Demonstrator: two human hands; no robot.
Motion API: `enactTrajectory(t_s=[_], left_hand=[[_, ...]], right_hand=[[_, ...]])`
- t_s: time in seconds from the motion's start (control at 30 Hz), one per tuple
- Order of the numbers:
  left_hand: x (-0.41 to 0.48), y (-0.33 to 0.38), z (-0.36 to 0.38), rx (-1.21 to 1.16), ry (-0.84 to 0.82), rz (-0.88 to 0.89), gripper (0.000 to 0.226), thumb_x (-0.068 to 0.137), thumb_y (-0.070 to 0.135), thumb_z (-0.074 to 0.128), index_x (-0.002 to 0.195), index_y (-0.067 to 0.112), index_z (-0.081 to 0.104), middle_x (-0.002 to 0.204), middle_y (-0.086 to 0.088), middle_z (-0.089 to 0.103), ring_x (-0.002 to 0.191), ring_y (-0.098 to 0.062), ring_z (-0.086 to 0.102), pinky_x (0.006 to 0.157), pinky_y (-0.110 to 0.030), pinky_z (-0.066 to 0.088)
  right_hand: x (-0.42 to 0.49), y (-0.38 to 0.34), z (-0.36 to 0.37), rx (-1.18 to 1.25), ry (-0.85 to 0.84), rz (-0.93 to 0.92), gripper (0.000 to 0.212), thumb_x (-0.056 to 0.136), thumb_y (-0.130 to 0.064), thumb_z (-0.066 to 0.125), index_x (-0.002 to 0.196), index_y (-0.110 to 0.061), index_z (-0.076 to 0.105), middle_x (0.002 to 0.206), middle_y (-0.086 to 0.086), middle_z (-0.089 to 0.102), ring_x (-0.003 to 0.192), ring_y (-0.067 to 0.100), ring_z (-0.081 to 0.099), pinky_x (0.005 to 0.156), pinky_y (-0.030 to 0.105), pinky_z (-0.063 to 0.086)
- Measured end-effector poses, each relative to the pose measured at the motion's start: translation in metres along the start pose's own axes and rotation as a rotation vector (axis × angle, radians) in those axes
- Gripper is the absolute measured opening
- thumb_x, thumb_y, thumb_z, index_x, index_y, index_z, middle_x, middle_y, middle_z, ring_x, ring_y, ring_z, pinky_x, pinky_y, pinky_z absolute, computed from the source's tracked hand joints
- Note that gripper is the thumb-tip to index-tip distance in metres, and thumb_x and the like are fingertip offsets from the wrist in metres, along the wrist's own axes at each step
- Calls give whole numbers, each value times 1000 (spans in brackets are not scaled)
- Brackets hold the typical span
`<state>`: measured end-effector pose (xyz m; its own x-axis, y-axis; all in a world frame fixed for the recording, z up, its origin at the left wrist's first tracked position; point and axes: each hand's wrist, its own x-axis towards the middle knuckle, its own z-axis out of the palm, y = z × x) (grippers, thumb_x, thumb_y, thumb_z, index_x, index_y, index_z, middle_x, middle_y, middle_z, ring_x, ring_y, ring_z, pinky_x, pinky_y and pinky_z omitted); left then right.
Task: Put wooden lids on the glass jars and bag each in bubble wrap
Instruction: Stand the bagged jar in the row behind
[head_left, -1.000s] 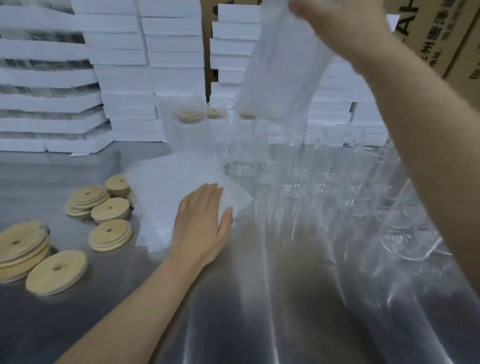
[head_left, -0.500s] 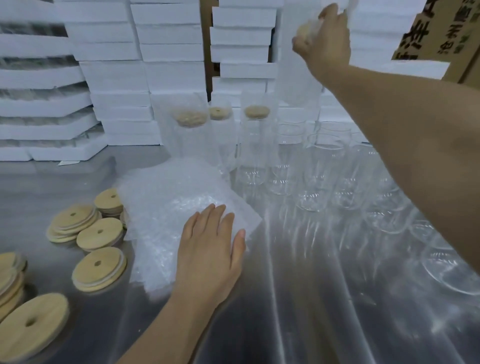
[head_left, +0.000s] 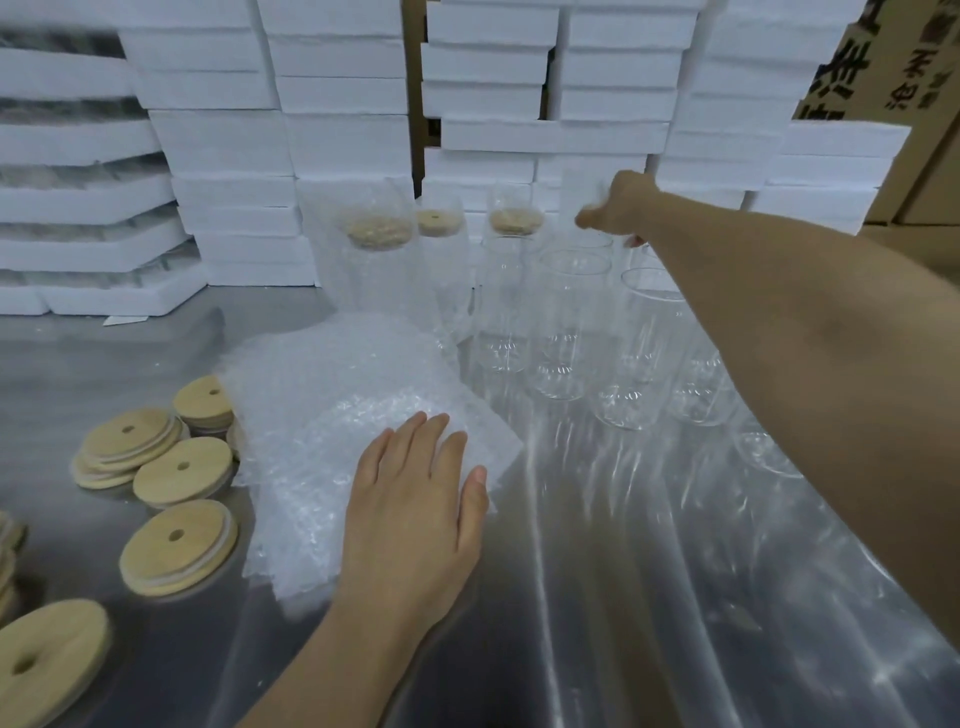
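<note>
Dim, soft light — glare, edges warped.

- A shiny steel table (head_left: 597, 597) is stretching across the foreground, catching streaks of soft overhead light
- White foam boxes (head_left: 343, 130) are standing in tall stacks along its far edge
- Brown cardboard cartons (head_left: 904, 57) with dark printed characters are showing at the upper right

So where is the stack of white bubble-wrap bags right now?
In the head view the stack of white bubble-wrap bags lies flat on the metal table, left of centre, under the left hand, between the round wooden lids and the clear glass jars.
</note>
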<state>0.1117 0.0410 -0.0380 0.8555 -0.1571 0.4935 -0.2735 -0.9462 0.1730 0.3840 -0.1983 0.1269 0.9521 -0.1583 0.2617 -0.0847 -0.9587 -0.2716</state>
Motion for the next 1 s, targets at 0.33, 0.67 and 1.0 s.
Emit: enactTrajectory(t_s=[0.33,0.67,1.0], left_hand=[[1,-2,0,-24,6,-6,55,94,36,23,121,11,63,133,-5,58,130,-24,48,110,-40,31],[4,-5,4,5,-13,2,60,88,54,44,132,15,52,144,-2,45,138,-21,33,112,-30,11],[0,-7,2,-19,24,52,43,86,22,62,127,11,56,139,-7,50,133,-26,40,108,-31,16]], right_hand=[[-17,-11,-30,-88,9,-108,64,95,-54,51,113,7,59,115,24,60,110,38,57,85,38,45],[-143,-38,-38,331,114,-294,21,91,-8,53,104,0,67,109,17,67,48,6,61,47,13,48],[-239,-9,50,589,242,-303,56,89,2,48,144,-6,38,158,9,24,116,16,52,84,16,40]])
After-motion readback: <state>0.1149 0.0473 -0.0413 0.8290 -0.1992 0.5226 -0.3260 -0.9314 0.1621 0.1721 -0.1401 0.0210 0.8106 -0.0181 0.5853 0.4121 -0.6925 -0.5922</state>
